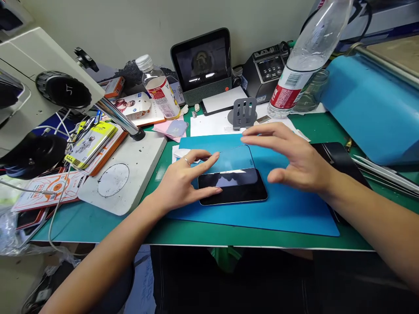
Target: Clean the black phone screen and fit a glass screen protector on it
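Note:
A dark phone (231,192) lies flat, screen up, on a blue mat (288,213). Along its far side is a clear glass screen protector (237,158), seemingly tilted up; its lower edge overlaps the screen's reflection. My left hand (183,179), with a ring on one finger, is at the phone's left end. Its thumb rests at the phone's surface and its index finger stretches beside the protector's left edge, apart from the thumb. My right hand (296,159) is open over the mat, fingertips near the protector's far right corner; I cannot tell whether they touch it.
A grey phone stand (244,113) and white paper lie behind the mat. A large water bottle (297,65) and a blue roll-like object (369,104) are at right. A microscope (49,74) over a white base (144,161) is at left. A smart display (203,61) stands behind.

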`<control>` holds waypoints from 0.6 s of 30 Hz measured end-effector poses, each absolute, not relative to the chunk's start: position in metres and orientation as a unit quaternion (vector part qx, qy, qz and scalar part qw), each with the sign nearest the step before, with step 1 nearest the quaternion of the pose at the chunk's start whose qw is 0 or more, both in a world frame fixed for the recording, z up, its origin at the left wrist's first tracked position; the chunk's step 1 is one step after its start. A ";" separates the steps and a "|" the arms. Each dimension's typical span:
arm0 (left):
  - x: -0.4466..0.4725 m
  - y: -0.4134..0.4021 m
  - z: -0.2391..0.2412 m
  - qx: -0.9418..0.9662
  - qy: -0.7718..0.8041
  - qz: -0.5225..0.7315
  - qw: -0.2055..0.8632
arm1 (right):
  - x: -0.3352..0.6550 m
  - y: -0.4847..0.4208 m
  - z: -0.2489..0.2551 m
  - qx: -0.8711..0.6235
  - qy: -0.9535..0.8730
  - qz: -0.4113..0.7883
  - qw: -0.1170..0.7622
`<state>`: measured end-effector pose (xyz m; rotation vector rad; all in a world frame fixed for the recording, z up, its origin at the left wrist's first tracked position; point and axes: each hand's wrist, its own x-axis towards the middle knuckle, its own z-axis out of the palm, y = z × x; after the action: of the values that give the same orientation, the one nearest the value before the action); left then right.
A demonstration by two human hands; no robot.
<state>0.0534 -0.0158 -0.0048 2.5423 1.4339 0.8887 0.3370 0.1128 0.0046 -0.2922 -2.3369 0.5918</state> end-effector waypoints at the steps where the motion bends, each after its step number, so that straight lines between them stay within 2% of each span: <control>1: 0.052 -0.016 -0.006 0.835 0.469 0.286 0.039 | 0.337 0.113 0.005 -0.096 -0.918 0.201 0.329; 6: 0.056 -0.019 -0.007 0.834 0.470 0.288 0.024 | 0.334 0.114 0.004 -0.061 -0.948 0.139 0.278; 13: 0.065 -0.025 -0.002 0.799 0.535 0.262 0.086 | 0.334 0.113 0.008 -0.044 -0.966 0.137 0.213; 18: 0.064 -0.047 -0.001 0.788 0.569 0.194 0.130 | 0.338 0.107 0.013 -0.059 -0.967 0.158 0.191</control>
<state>0.0640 -0.0473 -0.0009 2.2902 1.6540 0.5629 0.3383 0.1073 0.0127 -0.1664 -2.7158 0.4433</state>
